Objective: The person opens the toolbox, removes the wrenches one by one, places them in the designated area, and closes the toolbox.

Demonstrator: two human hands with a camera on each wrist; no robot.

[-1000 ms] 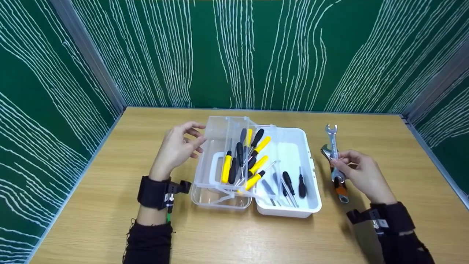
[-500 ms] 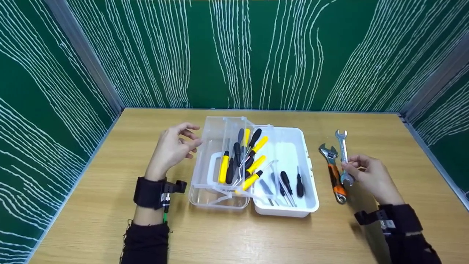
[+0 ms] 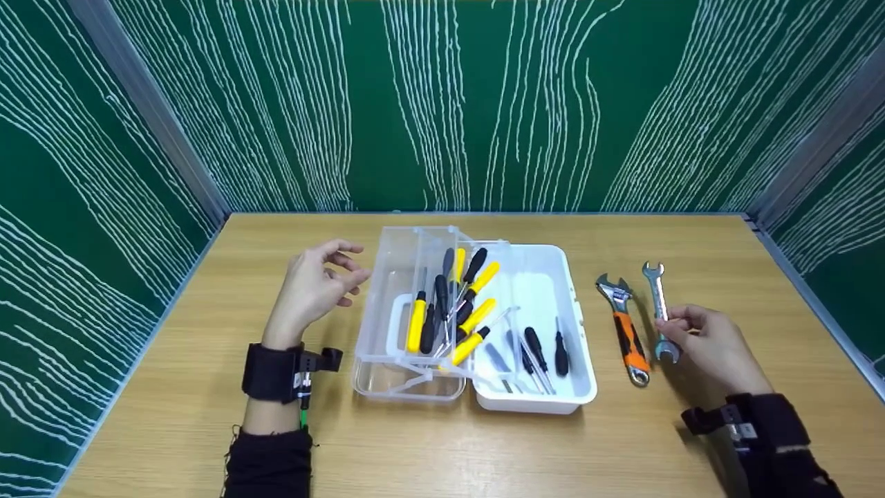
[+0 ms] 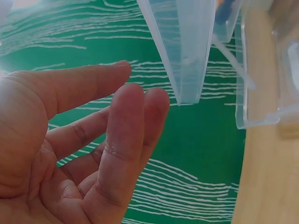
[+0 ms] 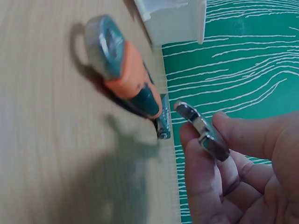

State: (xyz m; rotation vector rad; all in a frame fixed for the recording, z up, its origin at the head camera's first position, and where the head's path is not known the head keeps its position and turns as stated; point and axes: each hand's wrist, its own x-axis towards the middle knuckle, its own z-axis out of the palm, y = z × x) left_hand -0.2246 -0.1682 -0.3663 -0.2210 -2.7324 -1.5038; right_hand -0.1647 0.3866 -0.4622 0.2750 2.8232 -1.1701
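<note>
My right hand (image 3: 712, 344) pinches a silver open-end wrench (image 3: 657, 289) between thumb and fingers, to the right of an adjustable wrench (image 3: 628, 337) with an orange and black handle. In the right wrist view the held wrench (image 5: 203, 132) appears end-on, apart from the table. My left hand (image 3: 312, 289) is in the air with loosely bent fingers and holds nothing. Just right of it stands the toolbox's raised clear tray (image 3: 397, 252), holding yellow and black screwdrivers (image 3: 417, 325). The toolbox's white base (image 3: 553, 277) holds several dark-handled screwdrivers (image 3: 561, 356).
A clear lid (image 3: 373, 387) with a white handle (image 3: 396, 325) lies folded out on the box's left side. The wooden table (image 3: 415, 456) is bounded by green walls (image 3: 539, 104) with white wavy lines.
The right hand has carried the open-end wrench rightward and nearer, off the adjustable wrench, which now shows whole. The left hand has drifted slightly left, away from the clear tray.
</note>
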